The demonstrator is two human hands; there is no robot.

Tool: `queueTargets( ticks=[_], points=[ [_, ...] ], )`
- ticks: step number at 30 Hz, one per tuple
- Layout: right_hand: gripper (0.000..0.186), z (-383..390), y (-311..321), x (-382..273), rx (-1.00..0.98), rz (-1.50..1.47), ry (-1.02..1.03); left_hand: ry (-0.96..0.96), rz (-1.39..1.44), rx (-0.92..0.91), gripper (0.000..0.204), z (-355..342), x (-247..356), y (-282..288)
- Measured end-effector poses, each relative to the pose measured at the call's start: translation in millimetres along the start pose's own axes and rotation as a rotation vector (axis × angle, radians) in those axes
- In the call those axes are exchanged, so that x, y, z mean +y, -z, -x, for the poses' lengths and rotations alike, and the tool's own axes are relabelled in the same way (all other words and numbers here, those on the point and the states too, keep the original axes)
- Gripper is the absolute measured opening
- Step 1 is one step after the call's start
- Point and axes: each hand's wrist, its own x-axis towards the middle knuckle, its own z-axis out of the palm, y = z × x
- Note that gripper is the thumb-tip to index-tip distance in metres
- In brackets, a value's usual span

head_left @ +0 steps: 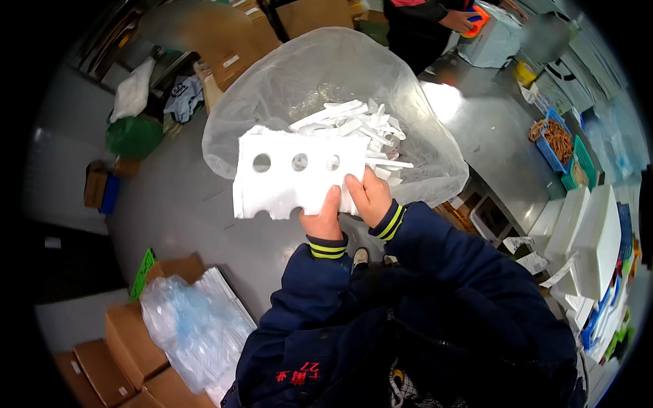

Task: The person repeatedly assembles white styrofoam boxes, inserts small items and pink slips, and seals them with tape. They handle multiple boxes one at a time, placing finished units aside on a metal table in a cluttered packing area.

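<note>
A head-worn fisheye looks down and forward, close above the navy jacket.

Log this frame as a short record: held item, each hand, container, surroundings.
held item: white foam-like sheet, three round holes in a row, notched lower edge
left hand: grips the sheet's lower edge, thumb on top
right hand: grips the sheet near its lower right corner
container: large open translucent plastic bag, white pieces inside
lower left: cardboard boxes
upper right: another person's hand at an orange-and-blue object
</note>
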Motion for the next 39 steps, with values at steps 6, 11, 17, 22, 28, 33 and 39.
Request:
queueTargets(
  ticks=[6,11,17,22,28,33,39],
  points=[
    [0.022,-8,-3,4,0.032,-0.393,0.017,0.246,0.387,-0.154,0.035,-16,22,6],
    [0.044,-53,23,33,0.067,-0.082,-0.352,-0.103,0.232,-0.284,0.037,-29,13,27],
    [0.062,1,78,-24,0.124,0.178,-0.139,-0.174,-0.333,-0.011,0.034,41,-1,-36],
    [0.026,105,164,-13,0.577,0.324,0.205,-0.033,0.038,-0.476,0.042,133,-41,-91],
    [0.027,194,244,-23,0.367,-0.036,-0.076,0.244,0.103,-0.674,0.049,194,-63,-110],
    [0.035,184,253,-76,0.329,-0.466,0.032,0.092,0.053,-0.428,0.037,179,-38,-69],
    [0.043,91,185,-85,0.325,-0.265,0.496,0.150,-0.001,-0.160,0.035,178,-41,-16]
  ],
)
